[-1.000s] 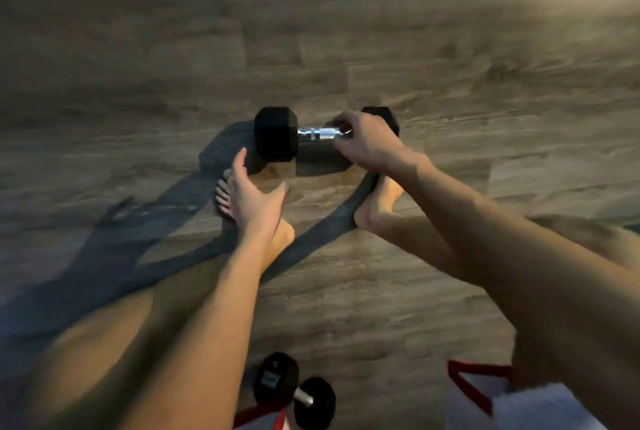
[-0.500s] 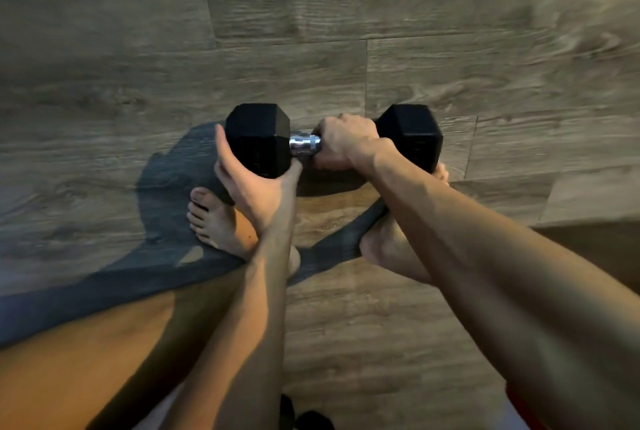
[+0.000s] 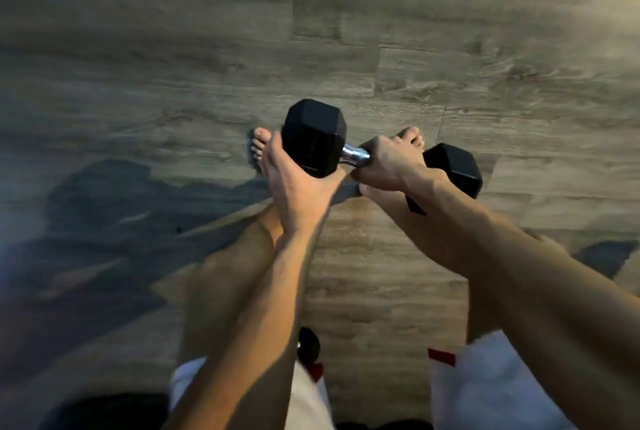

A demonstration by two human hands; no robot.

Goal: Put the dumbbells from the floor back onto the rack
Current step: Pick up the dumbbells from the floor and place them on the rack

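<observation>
Lift: hex dumbbell (image 3: 450, 166) clear of floor (image 3: 450, 31) | right hand (image 3: 391, 166) fingers wrap handle (image 3: 353, 155) | left hand (image 3: 294, 183) fingers flat under head (image 3: 313, 138) | I'd keep it level, close.

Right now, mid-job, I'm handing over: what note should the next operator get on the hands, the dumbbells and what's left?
Right hand: grip wrapped round the chrome handle of the black hex dumbbell.
Left hand: cradles its left head from below, fingers straight.
Dumbbell held tilted above the bare feet, off the wooden floor.
Second dumbbell lies on the floor between the legs, partly hidden.
Done: one lifted. Left: rack both; rack not in view.
</observation>
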